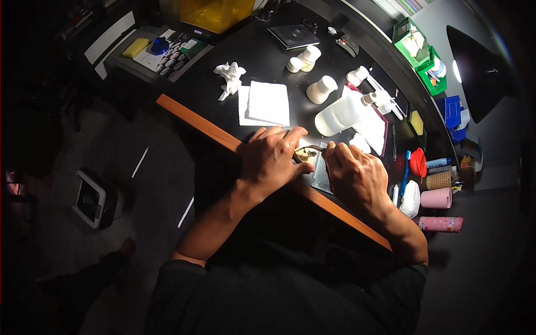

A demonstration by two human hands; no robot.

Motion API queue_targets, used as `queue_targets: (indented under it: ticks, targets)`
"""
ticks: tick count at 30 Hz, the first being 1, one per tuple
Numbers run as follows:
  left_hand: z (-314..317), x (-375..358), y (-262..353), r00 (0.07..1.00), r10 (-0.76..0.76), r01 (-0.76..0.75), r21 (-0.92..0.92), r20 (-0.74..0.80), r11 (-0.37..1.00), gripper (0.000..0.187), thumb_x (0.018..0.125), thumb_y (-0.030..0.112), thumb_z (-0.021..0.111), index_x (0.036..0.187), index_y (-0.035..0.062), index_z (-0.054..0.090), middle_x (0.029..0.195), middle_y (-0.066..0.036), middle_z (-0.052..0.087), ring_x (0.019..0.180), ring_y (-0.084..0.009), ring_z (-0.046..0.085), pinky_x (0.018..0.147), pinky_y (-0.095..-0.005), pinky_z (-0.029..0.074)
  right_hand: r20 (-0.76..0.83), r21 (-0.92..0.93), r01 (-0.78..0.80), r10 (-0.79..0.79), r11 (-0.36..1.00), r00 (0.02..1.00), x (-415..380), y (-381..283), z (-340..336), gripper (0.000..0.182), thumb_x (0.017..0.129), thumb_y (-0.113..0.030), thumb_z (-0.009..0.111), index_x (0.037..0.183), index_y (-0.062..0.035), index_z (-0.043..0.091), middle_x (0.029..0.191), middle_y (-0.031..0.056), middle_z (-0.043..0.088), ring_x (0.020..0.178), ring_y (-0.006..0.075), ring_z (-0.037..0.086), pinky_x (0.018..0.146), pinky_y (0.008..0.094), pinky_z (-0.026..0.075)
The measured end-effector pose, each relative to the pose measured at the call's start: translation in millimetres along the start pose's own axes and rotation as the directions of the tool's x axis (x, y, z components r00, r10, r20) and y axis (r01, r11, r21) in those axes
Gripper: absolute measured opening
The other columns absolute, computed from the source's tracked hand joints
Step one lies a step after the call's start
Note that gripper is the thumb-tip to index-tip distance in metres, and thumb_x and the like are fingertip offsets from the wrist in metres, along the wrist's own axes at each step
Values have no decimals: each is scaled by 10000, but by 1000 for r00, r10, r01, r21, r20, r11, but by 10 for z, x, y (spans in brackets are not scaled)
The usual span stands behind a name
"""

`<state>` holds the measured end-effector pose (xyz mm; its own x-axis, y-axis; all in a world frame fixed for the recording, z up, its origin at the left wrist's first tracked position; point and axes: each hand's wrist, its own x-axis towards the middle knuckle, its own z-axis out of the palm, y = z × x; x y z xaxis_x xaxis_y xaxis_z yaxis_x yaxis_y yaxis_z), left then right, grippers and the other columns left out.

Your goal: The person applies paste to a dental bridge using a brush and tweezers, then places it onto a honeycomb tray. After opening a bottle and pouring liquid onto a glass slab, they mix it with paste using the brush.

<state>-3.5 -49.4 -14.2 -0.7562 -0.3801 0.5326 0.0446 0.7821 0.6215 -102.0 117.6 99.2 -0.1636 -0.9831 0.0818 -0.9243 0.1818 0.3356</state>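
My left hand (272, 156) is at the table's front edge, its thumb and index finger curled around a small dark curved piece (313, 147) that could be part of an eyeglass frame. Something pale yellow (306, 156) shows between the fingers. My right hand (357, 172) is closed, fingertips pinched at the other end of that dark piece; what exactly they grip is hidden. Under the hands lies a clear flat plate (321, 177). Just beyond stands a translucent white bottle (338, 114). White folded napkins (269, 103) lie beyond my left hand.
Small white bottles (321, 89) and a crumpled tissue (229, 78) stand farther back. Along the right are a red lid (417, 162), a pink cup (436, 198) and a black lamp (474, 75). A wooden strip (201, 125) edges the table. A bin (96, 199) stands on the floor.
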Motion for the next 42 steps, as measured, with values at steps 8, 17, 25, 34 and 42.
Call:
queue_targets:
  ticks: [8,17,25,34,42]
  targets:
    - [8,-4,4,1000,-13,14,-62,16,998,817,774,792,707,1141,62,708,807,-112,700,867,-314,708,845,-458,540,14,-41,11,-10,999,1000,31,-4,-58,152,933,-137,707,1021,-17,739,928,86,672,781,228,727,604,382,607]
    - [7,-5,-12,1000,8,-8,4,-20,1000,796,765,819,722,1146,120,717,838,15,729,807,-233,706,788,-404,563,-63,98,-175,182,980,981,-2,1,185,161,964,-196,692,956,-37,711,747,147,697,648,347,731,607,442,603]
    - [35,-14,-29,1000,1,-1,-11,-14,1000,781,751,809,735,1121,121,712,840,9,730,812,-237,696,794,-401,558,-75,120,-157,167,980,983,-9,-17,190,173,973,-195,692,956,-23,695,754,154,700,635,351,730,595,454,603]
    - [-27,-1,36,999,-27,28,-67,17,997,695,719,651,849,1093,83,705,839,-94,724,850,-305,706,825,-442,548,-66,-97,8,-15,995,998,31,-2,75,162,955,-122,693,1033,19,711,757,52,604,655,192,675,545,350,562]
    - [-14,0,17,1000,-21,21,-21,3,1000,687,698,676,861,1088,127,723,868,10,752,831,-246,706,809,-406,564,-43,-238,61,-74,969,996,22,-21,39,282,955,-152,713,1181,16,729,845,20,606,705,139,666,551,309,543]
